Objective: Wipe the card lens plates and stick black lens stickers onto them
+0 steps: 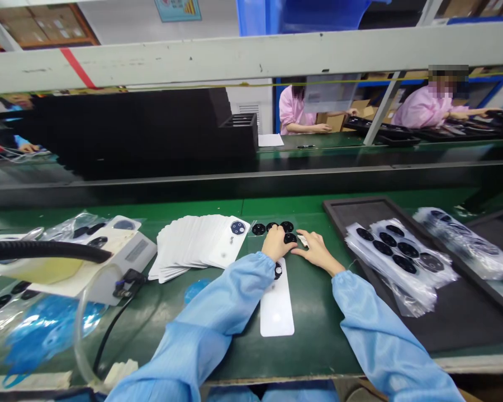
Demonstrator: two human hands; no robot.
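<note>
My left hand (275, 243) is closed, its fingertips at a black round camera lens cover (290, 238). Facing it from the right is my right hand (317, 252), thumb and forefinger bent around a small white piece (302, 240) whose kind I cannot make out. Its thumb tip is close to the same lens cover. Just beyond my left hand lie more black round covers (259, 229) on clear film. A white phone back panel (276, 312) lies below my hands, its upper end with the camera area partly hidden by my left sleeve.
A fanned stack of white panels (193, 245) lies left, near a white device (129, 254) with a black hose. On the right, a dark tray (331, 215) holds bagged black covers (388, 239). Blue film (54, 318) lies front left. Co-workers in pink sit across the bench.
</note>
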